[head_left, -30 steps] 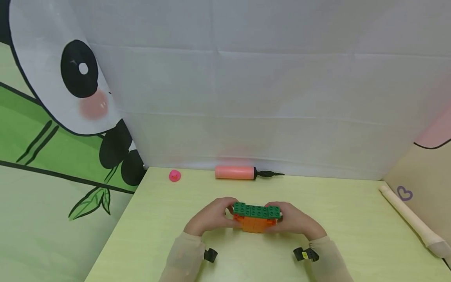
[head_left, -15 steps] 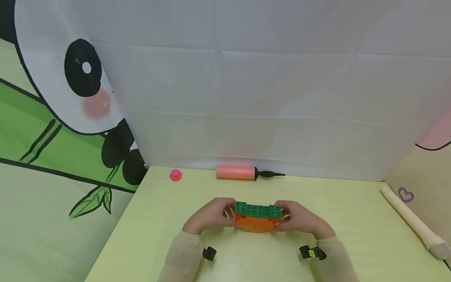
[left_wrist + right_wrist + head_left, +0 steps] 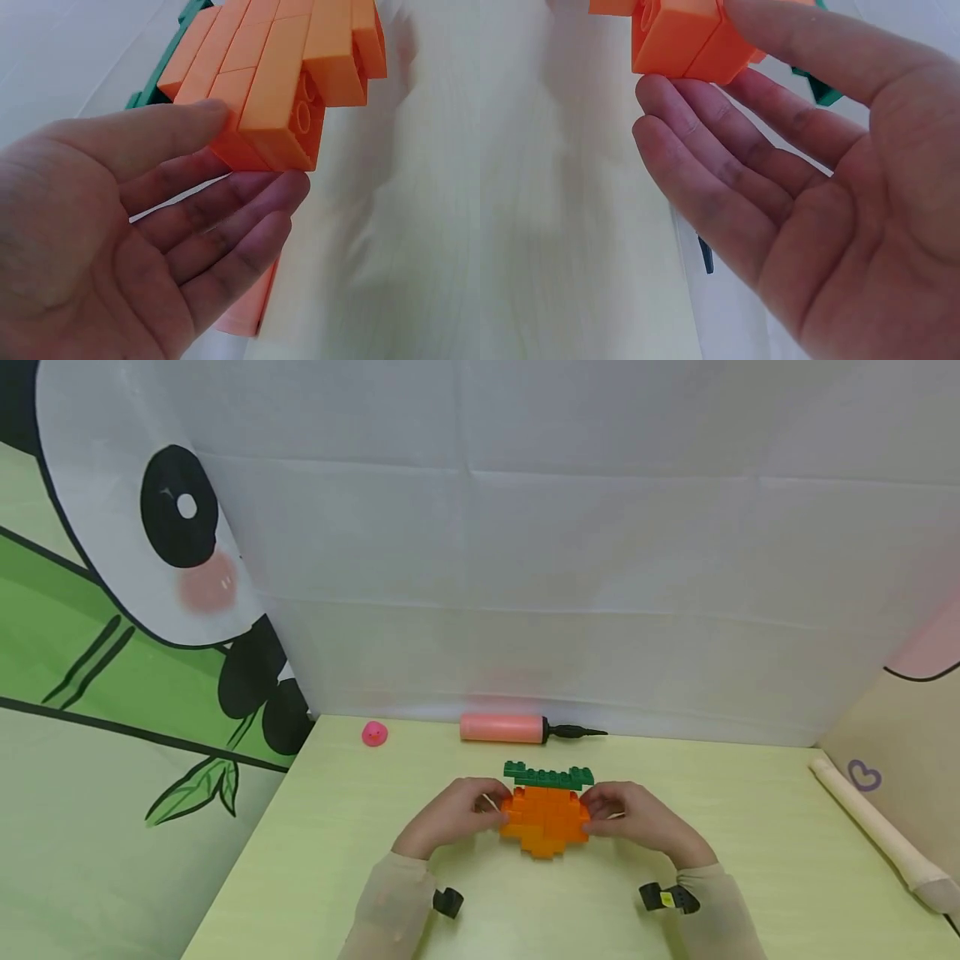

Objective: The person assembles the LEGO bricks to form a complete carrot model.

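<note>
An orange toy-brick build [image 3: 543,822] with a strip of green bricks [image 3: 549,777] along its far edge is held between the two hands over the table. Its broad orange face, stepped to a narrow near end, shows to the head camera. My left hand [image 3: 453,817] pinches the left end, thumb on the orange face and fingers behind, as the left wrist view shows on the end brick [image 3: 277,112]. At the opposite end, my right hand [image 3: 647,820] pinches an orange brick [image 3: 682,37] between thumb and fingers.
Behind the build, a pink hand pump [image 3: 502,727] with a black nozzle lies along the table's back edge. A small pink rubber duck [image 3: 375,733] stands to its left. White printed cloth [image 3: 600,543] rises behind the table [image 3: 360,827]; a pale roll [image 3: 870,827] lines the right side.
The build has tipped back, so the green strip has swung away and the orange face is exposed. Over the second, my right hand has shifted slightly right and regripped the end.
</note>
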Demonstrator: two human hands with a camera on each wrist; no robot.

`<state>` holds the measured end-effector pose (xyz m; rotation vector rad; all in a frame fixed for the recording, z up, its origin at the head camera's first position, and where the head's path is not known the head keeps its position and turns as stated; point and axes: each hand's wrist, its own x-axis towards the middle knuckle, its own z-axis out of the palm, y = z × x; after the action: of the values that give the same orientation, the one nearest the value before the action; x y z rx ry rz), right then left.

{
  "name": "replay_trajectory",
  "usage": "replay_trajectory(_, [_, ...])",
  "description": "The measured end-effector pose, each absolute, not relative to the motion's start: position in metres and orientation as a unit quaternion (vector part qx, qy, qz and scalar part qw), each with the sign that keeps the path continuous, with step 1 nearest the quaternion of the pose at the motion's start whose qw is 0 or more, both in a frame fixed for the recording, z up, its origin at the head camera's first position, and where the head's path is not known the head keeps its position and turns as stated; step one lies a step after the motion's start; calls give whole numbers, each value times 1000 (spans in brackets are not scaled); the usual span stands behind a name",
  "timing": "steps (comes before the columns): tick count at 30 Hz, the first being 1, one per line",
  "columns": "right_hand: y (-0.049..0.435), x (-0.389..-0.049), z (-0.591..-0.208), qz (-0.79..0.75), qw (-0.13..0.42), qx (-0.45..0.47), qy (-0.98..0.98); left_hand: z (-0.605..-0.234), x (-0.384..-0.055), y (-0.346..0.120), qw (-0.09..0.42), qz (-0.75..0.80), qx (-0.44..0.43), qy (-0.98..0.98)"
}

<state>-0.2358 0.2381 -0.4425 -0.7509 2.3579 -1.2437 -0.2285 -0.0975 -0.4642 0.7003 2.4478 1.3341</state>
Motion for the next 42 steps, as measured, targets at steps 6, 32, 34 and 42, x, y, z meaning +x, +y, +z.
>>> replay_trajectory(6, [238, -235, -441, -463, 210, -234, 829, -466, -227, -94, 130, 453, 241, 848])
replay_trajectory(32, [223, -231, -448, -471, 237, -174, 832, -473, -222, -82, 136, 457, 163, 864])
replay_trajectory(34, [223, -231, -448, -474, 235, -168, 832, -473, -222, -81, 136, 457, 159, 865])
replay_trajectory(42, [220, -230, -448, -470, 229, -143, 840, -475, -222, -77, 132, 438, 153, 876])
